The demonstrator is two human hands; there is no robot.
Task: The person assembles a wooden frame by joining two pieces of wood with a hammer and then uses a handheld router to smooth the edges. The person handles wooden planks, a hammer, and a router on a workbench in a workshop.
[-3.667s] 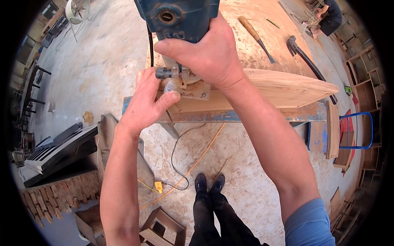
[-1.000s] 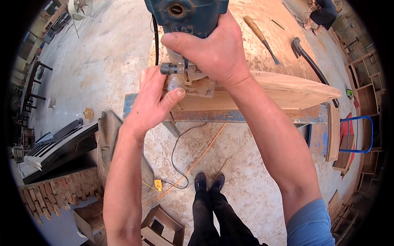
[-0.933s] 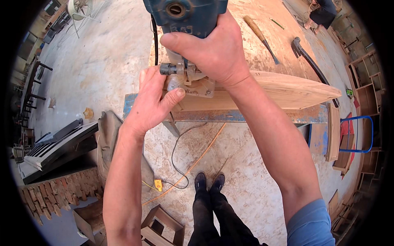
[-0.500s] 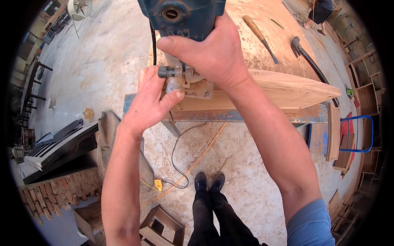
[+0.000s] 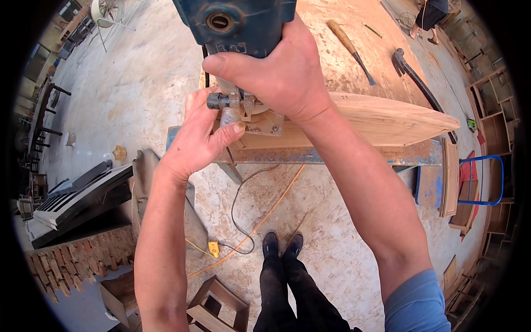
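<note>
A blue trim router (image 5: 238, 25) stands upright at the top centre, its clear base plate (image 5: 268, 126) on the edge of a pale wooden board (image 5: 387, 119). My right hand (image 5: 293, 77) is wrapped round the motor body, thumb across its near side. Beside the black clamp knob (image 5: 215, 100), my left hand (image 5: 199, 135) grips the router's base, thumb on the near side; its other fingers are partly hidden behind. The cutting bit cannot be made out. The board lies along the near edge of a worn workbench (image 5: 370, 157), its tapered end pointing right.
Beyond the board lie a wooden-handled chisel (image 5: 349, 47), a green pencil (image 5: 373, 30) and a claw hammer (image 5: 420, 88). A black cord (image 5: 238, 205) and an orange cable (image 5: 276, 200) cross the floor near my feet. Another person (image 5: 431, 19) stands far right.
The router and both my hands have shifted slightly left along the board. My grip looks the same, and the board has not visibly moved.
</note>
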